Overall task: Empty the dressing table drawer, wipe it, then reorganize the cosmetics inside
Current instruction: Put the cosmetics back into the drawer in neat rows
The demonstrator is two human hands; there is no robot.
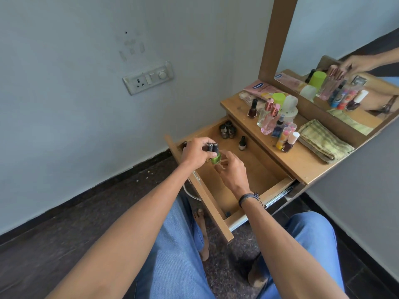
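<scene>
The wooden drawer [254, 169] stands pulled out from the dressing table. Over its left front part, my left hand [195, 153] grips nail polish bottles [214, 153] with black caps; one is green. My right hand [232, 171] sits just beside them, fingers curled near the green bottle. A cluster of small dark bottles [227, 130] stands in the drawer's far corner, and one dark dropper bottle [242, 143] stands alone nearby. More black caps [184, 143] show behind my left hand.
The table top [302, 158] carries perfume bottles [267, 119], a nail polish [252, 108], a green-capped container [278, 99], colourful tubes [285, 134] and a folded yellow-green cloth [323, 141]. A mirror [345, 89] leans behind. A wall socket [149, 77] is at left. My knees are below the drawer.
</scene>
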